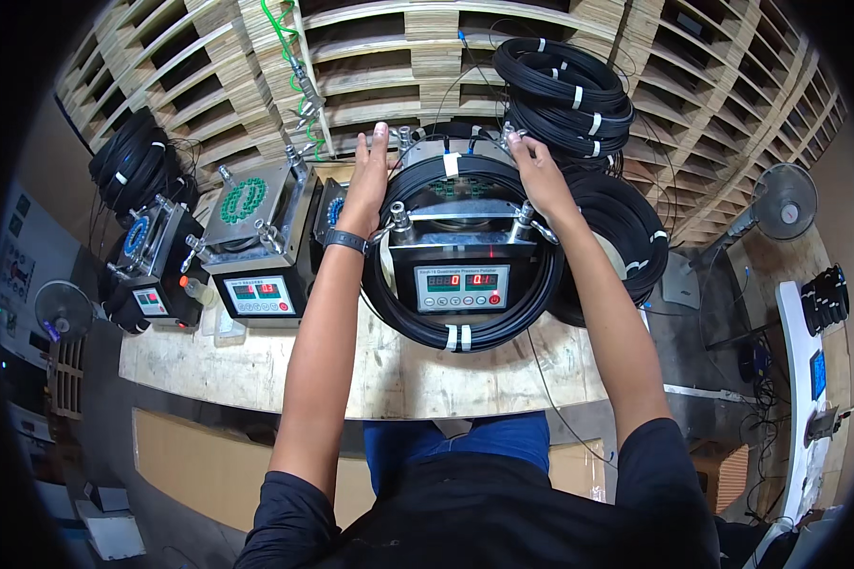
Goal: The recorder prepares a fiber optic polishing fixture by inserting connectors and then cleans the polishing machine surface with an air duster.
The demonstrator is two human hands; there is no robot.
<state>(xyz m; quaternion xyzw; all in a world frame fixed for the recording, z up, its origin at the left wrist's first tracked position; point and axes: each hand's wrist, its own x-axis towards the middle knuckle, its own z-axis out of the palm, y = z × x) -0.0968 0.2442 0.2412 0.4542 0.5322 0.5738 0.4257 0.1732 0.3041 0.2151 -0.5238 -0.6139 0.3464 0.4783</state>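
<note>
A black polishing machine (408, 275) with a lit red digital panel (463, 287) stands in front of me on the bench. Around it hangs a large coil of black cable (389, 327), bound with white tape. My left hand (368, 185) is at the coil's upper left, fingers stretched upward and apart, beside the rear left metal knob (405, 139). At the upper right is my right hand (539, 175), its fingers loosely bent and a fingertip at the rear right metal knob (509, 133). Whether that tip touches the knob is hard to see.
Two similar machines, one (256, 242) with a green ring on top and a smaller one (152, 242), stand to the left. More black cable coils (574, 95) are piled at the back right. Wooden pallets (370, 57) rise behind the bench (209, 365). A loose cable (550, 389) crosses its front edge.
</note>
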